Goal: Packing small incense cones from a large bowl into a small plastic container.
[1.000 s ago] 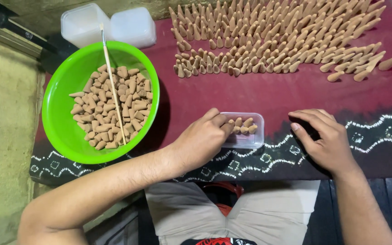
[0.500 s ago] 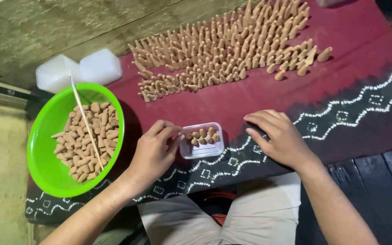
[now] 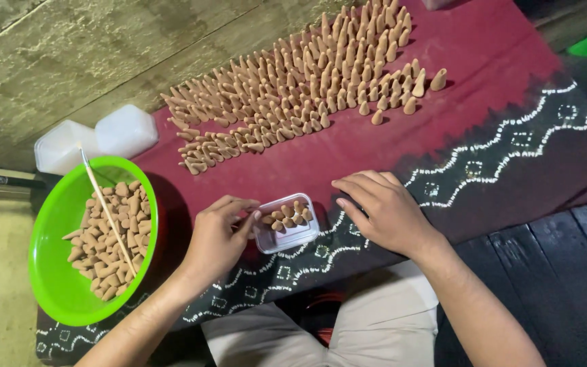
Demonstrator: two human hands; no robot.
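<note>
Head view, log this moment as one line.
left hand: touching small clear box | right hand: flat on cloth | box: holds cones

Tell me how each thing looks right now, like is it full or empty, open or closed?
small clear box: open, partly filled with cones
green bowl: about half full of cones, thin stick leaning in it
standing cones: mostly upright in rows on the red cloth
white containers: closed, lids on
left hand: fingertips touching the box
right hand: flat on the cloth, holding nothing
</note>
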